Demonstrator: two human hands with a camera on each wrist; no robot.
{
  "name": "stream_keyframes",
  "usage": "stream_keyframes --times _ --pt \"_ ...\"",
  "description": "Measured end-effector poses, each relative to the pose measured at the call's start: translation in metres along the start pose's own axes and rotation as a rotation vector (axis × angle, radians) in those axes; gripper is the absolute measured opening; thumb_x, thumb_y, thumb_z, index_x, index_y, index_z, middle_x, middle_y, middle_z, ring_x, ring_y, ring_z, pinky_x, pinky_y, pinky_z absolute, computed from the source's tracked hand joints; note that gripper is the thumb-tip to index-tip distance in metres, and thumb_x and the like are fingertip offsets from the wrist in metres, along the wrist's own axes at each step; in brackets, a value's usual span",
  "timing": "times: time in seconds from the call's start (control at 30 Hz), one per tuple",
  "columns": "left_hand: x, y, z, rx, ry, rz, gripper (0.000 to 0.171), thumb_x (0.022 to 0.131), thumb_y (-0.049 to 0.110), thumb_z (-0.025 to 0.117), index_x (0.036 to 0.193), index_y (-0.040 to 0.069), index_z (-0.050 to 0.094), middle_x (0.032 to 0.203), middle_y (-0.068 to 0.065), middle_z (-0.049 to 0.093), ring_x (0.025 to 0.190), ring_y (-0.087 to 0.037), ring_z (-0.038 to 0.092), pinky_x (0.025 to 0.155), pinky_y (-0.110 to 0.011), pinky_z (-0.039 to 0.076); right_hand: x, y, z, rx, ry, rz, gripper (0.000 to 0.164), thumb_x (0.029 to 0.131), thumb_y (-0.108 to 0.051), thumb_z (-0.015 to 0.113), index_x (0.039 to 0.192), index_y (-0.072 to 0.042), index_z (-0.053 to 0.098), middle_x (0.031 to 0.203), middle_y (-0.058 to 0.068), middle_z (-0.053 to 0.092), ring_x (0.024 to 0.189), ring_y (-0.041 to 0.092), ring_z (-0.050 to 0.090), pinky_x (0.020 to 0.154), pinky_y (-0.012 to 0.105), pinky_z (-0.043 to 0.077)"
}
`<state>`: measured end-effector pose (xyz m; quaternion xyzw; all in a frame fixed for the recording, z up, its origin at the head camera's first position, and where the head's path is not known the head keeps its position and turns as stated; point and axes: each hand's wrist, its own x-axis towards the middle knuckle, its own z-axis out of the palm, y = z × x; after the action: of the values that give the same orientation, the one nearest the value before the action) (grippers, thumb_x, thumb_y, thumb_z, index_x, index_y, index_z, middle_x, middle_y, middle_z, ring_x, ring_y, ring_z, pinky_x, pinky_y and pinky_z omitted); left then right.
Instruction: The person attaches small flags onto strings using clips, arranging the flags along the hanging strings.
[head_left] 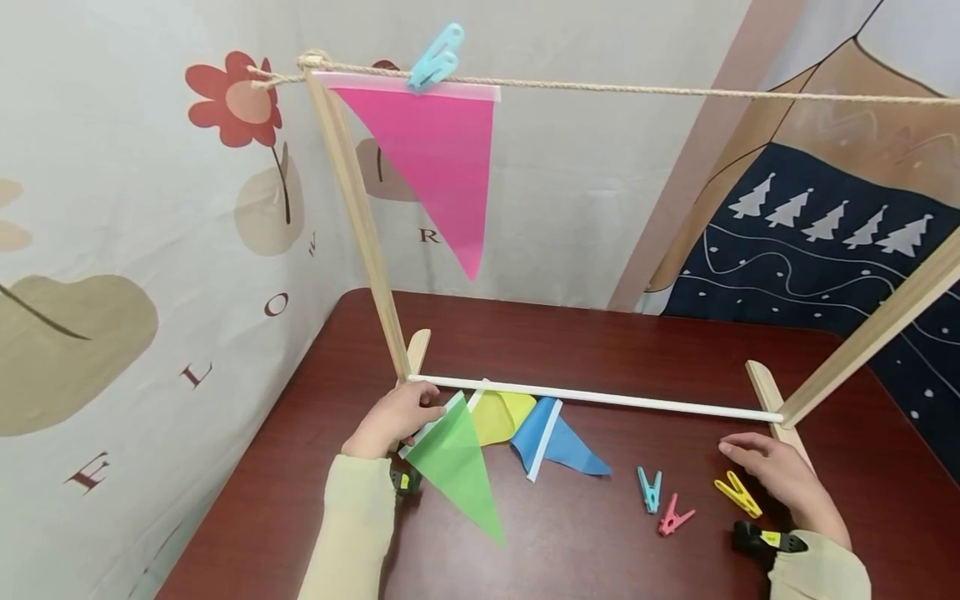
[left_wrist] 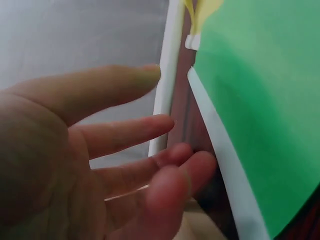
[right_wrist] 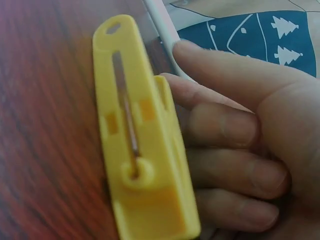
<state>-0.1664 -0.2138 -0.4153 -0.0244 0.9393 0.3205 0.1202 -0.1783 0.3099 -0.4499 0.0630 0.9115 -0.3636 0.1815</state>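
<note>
Four flags: the green flag (head_left: pixel 457 462) lies just right of the left hand (head_left: pixel 393 418), its white edge toward the fingers; the yellow flag (head_left: pixel 501 415) lies partly behind it; the blue flag (head_left: pixel 573 454), folded over, lies between the hands; the pink flag (head_left: pixel 450 150) hangs well above the left hand. The left hand is released, fingers loosely bent beside the green flag's edge; whether they touch it I cannot tell. The right hand (head_left: pixel 780 471) is also released, fingers loosely curled just beside the yellow clip (head_left: pixel 738 494).

Four clips: this yellow one, then a red clip (head_left: pixel 670 522) and a blue clip (head_left: pixel 651 502) farther left of the right hand, all three on the table; a second blue clip (head_left: pixel 435 60) pins the pink flag to the one rope (head_left: pixel 637 87) overhead. Two wooden posts (head_left: pixel 360 208) rise beyond the hands, one on each side, on two feet (head_left: pixel 763 387), with one white rod (head_left: pixel 600 395) running low between them.

The table (head_left: pixel 585 337) is glossy, dark red-brown. Pale cloth (head_left: pixel 570 192) printed with letters and flowers stands beyond it and to the left; a navy part with five white trees shows beyond the right hand.
</note>
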Motion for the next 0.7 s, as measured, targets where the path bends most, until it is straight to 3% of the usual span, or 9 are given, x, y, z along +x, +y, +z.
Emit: stream_keyframes --times 0.07,0.13,0.27,0.47,0.7 --pt "-0.0012 0.0019 0.0 0.103 0.024 -0.011 0.037 0.081 0.031 0.061 0.114 0.014 0.057 0.101 -0.002 0.056 0.056 -0.016 0.052 0.056 -0.033 0.043 0.0002 -0.0004 0.0 0.004 -0.015 0.007 0.07 0.078 -0.061 0.051 0.12 -0.006 0.054 0.115 0.021 0.05 0.093 0.028 0.049 0.066 0.035 0.04" --pt "-0.0029 0.0045 -0.0005 0.199 0.046 -0.019 0.036 0.079 0.033 0.062 0.11 0.016 0.059 0.102 -0.002 0.059 0.066 -0.014 0.052 0.06 -0.035 0.042 -0.0003 -0.0006 0.0 0.035 -0.024 0.001 0.065 0.078 -0.057 0.055 0.117 -0.006 0.056 0.092 0.015 0.057 0.074 0.023 0.052 0.058 0.033 0.041" --pt "-0.0058 0.0083 -0.0018 0.262 0.041 -0.031 0.032 0.077 0.033 0.064 0.104 0.017 0.06 0.105 -0.002 0.06 0.078 -0.018 0.054 0.065 -0.041 0.043 -0.0046 -0.0011 0.0015 0.103 -0.06 -0.04 0.054 0.079 -0.046 0.061 0.112 -0.003 0.056 0.059 0.001 0.045 0.047 0.015 0.043 0.046 0.03 0.038" --pt "-0.0082 0.0076 0.0004 0.301 0.044 -0.038 0.021 0.073 0.025 0.068 0.091 0.017 0.059 0.089 0.0 0.06 0.069 -0.019 0.052 0.059 -0.04 0.04 -0.0077 -0.0013 0.0011 0.1 -0.127 -0.097 0.051 0.081 -0.037 0.062 0.114 0.0 0.052 0.065 0.003 0.051 0.051 0.016 0.046 0.049 0.03 0.04" --pt "-0.0075 0.0096 0.0039 0.364 0.069 -0.041 0.013 0.071 0.02 0.067 0.078 0.018 0.056 0.078 0.002 0.056 0.064 -0.02 0.051 0.053 -0.039 0.038 -0.0072 -0.0001 0.0019 0.102 -0.149 -0.118 0.047 0.081 -0.031 0.064 0.111 0.003 0.051 0.076 0.006 0.056 0.055 0.017 0.049 0.052 0.03 0.044"
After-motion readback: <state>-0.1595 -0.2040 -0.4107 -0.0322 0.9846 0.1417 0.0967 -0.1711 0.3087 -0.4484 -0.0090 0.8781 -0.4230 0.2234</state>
